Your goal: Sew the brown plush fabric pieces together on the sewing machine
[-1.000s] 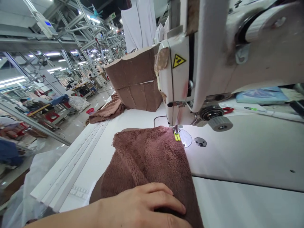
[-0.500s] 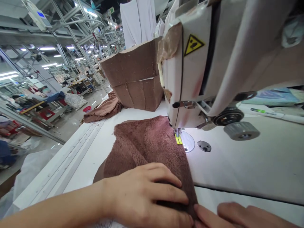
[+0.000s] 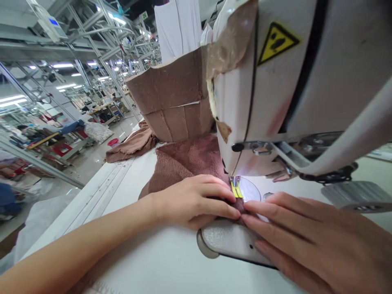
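A piece of brown fleece fabric (image 3: 183, 161) lies on the white sewing table (image 3: 159, 261), running under the head of the white sewing machine (image 3: 275, 94). My left hand (image 3: 190, 200) presses flat on the fabric's near end, fingertips just left of the yellow presser foot (image 3: 236, 190). My right hand (image 3: 306, 237) rests flat on the table to the right, its fingertips touching the fabric's edge in front of the foot. Neither hand grips anything. The needle is hidden behind the machine head.
A stack of brown fabric pieces (image 3: 174, 98) stands behind the machine, with more brown cloth (image 3: 131, 145) draped over the table's far left edge. A white garment (image 3: 179, 26) hangs above. The factory floor with metal racks (image 3: 61, 102) lies to the left.
The fabric has fed away from me under the presser foot. Both hands have moved forward to the foot; the right hand has come fully into view. The view has drawn closer to the machine.
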A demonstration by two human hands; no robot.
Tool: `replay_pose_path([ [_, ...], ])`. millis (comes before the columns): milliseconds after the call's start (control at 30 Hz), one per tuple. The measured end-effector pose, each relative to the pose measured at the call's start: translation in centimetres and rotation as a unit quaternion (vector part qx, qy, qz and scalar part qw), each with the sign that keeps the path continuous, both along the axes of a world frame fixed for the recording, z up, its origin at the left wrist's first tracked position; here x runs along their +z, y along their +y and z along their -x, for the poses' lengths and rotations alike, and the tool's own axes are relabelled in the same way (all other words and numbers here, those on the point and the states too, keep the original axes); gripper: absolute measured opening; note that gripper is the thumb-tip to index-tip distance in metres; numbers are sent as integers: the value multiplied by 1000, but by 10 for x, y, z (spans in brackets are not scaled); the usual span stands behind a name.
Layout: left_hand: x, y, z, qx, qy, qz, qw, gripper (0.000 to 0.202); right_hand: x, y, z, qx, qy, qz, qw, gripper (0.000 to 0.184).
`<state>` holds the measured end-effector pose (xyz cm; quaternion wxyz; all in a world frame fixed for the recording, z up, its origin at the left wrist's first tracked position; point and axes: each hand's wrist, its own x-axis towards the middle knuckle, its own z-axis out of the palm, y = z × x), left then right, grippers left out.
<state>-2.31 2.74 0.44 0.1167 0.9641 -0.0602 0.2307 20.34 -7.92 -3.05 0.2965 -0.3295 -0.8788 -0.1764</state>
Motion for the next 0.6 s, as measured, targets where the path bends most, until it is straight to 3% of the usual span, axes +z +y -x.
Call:
replay_pose_path([
  [267, 3, 23, -5, 65, 3, -18, 998, 28, -7, 3, 1, -80, 42, 31, 995, 33],
  [433, 0, 24, -6, 81, -24, -39, 996, 30, -16, 2, 1, -93, 44, 38, 994, 39],
  [600, -2, 21, -5, 79, -21, -24, 996, 27, -8, 5, -1, -85, 23, 41, 995, 35],
])
